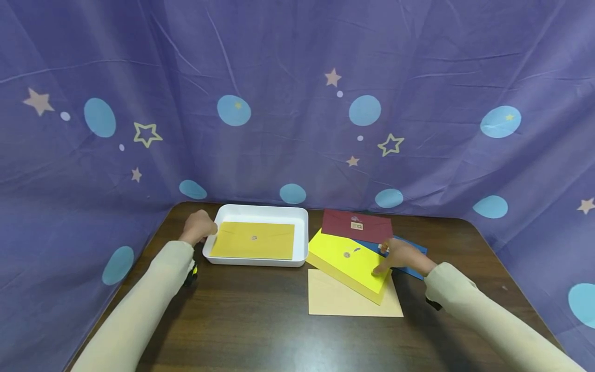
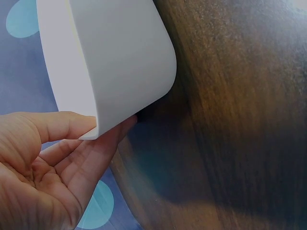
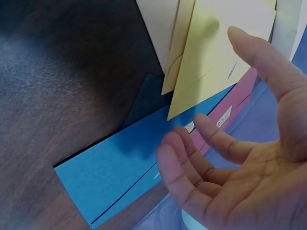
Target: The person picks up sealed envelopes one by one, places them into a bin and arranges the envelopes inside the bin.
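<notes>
My left hand [image 1: 198,227] pinches the left rim of a white tray [image 1: 302,235], thumb inside and fingers beneath in the left wrist view. A mustard-yellow envelope [image 1: 274,245] lies flat in the tray. To the right is a loose pile: a bright yellow envelope [image 1: 339,253] with a seal, a duller yellow edge under it, a cream envelope [image 1: 339,302] in front, a maroon envelope [image 1: 337,225] behind and a partly covered blue envelope [image 3: 110,153]. Over the pile's right side hovers my right hand [image 1: 402,256], thumb apart from loosely bent fingers, holding nothing.
Everything stands on a dark brown wooden table [image 1: 260,320] with rounded far corners. A purple curtain [image 1: 297,144] with stars and blue spots hangs behind it and at both sides. The tray's right side sits close to the yellow envelope's left corner.
</notes>
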`<state>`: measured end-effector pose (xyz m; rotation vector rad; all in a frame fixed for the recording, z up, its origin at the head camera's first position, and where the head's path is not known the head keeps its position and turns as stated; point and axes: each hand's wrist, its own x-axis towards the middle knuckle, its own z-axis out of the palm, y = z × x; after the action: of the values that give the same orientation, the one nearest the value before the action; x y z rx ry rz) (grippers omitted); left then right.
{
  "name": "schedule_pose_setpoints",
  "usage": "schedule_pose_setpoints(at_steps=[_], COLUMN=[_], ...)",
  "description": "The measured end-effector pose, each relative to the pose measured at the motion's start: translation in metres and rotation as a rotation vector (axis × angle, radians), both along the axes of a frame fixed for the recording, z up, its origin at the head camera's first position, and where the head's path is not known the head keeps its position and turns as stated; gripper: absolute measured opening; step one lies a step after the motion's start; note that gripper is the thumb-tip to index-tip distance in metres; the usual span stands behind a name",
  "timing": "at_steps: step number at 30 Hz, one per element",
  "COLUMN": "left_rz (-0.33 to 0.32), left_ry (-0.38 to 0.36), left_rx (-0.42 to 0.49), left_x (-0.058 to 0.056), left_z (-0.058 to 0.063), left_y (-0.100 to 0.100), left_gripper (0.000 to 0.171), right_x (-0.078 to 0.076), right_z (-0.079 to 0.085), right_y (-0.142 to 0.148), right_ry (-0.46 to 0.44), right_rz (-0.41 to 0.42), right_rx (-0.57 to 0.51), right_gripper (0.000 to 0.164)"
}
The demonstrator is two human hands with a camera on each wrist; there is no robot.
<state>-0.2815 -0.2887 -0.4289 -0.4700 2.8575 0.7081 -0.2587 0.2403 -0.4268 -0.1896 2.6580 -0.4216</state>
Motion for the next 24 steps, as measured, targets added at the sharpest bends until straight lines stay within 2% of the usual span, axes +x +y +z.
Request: schedule_pose_setpoints(at_steps=[12, 19, 24], left_rz=[-0.006, -0.008, -0.004], left_ry=[-0.003, -0.007, -0.01], left_rx=[-0.015, -0.011, -0.001], left_x=[-0.001, 0.0, -0.001], left_z=[0.002, 0.0, -0.001], left_y=[0.001, 0.0, 0.0], left_gripper=[0.021, 0.019, 0.019], right_x=[0.002, 0.002, 0.0], right_z=[-0.007, -0.011, -0.012], right_y=[0.006, 0.006, 0.005], right_ry=[0.003, 0.004, -0.016], right_rz=[0.001, -0.003, -0.026], right_rx=[0.02, 0.011, 0.013], right_gripper=[0.084, 0.074, 0.074])
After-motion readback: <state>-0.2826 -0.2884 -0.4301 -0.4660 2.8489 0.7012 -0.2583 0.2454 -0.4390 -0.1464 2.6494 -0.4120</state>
